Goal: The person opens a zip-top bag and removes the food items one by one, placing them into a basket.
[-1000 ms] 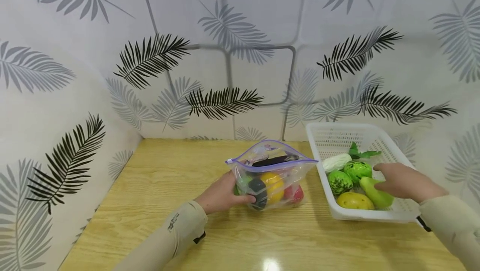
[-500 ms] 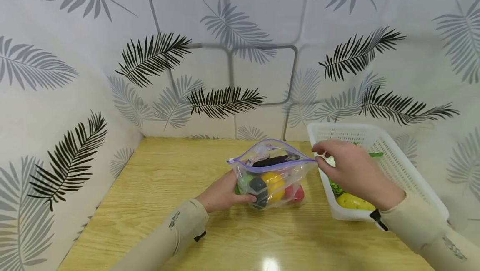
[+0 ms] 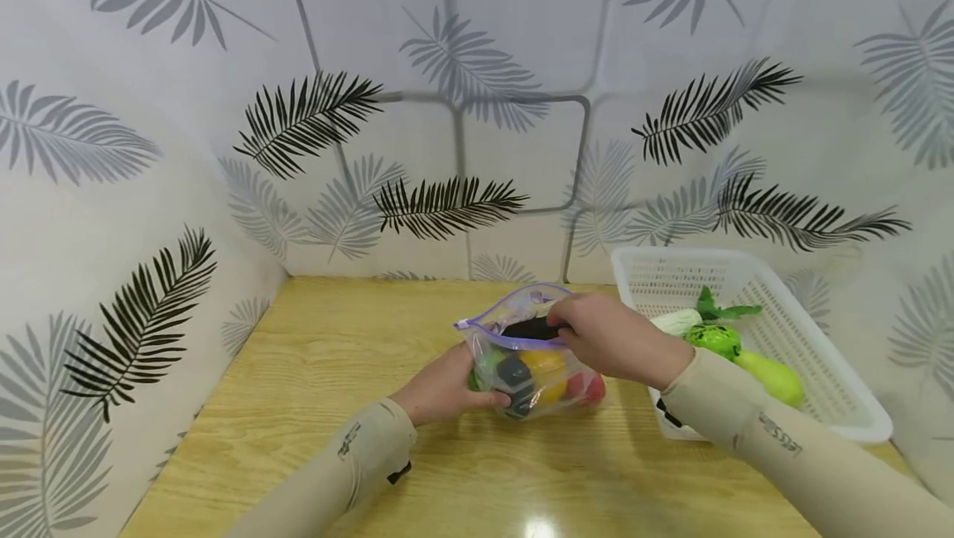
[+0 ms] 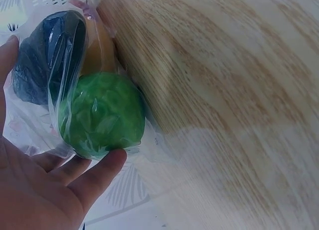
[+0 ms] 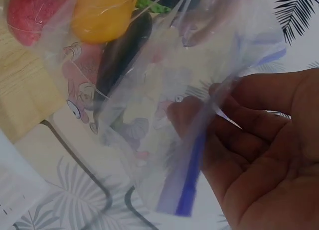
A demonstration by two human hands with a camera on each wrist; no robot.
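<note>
A clear zip bag (image 3: 514, 343) with a purple zip edge stands on the table, its mouth parted. Inside are an eggplant (image 3: 531, 329), an orange-yellow fruit (image 3: 547, 374), a red fruit (image 3: 585, 388), a dark rounded fruit (image 4: 37, 65) and a green leafy-textured ball (image 4: 102, 115). My left hand (image 3: 445, 389) grips the bag's left side, thumb in front, with fingertips under the green ball in the left wrist view. At the mouth, my right hand (image 3: 619, 338) pinches the zip edge between thumb and fingers, seen through the plastic in the right wrist view.
A white plastic basket (image 3: 831, 381) stands right of the bag, partly behind the right forearm. It holds a white-stemmed leafy vegetable (image 3: 678, 321), a green ball (image 3: 713, 339) and a pear-shaped green fruit (image 3: 775, 377). A leaf-patterned cloth (image 3: 514, 244) hangs behind the wooden table (image 3: 350, 323).
My right hand has moved left from over the basket, past the bag's right corner, to its front zip edge, and pinches it. My left hand keeps its hold.
</note>
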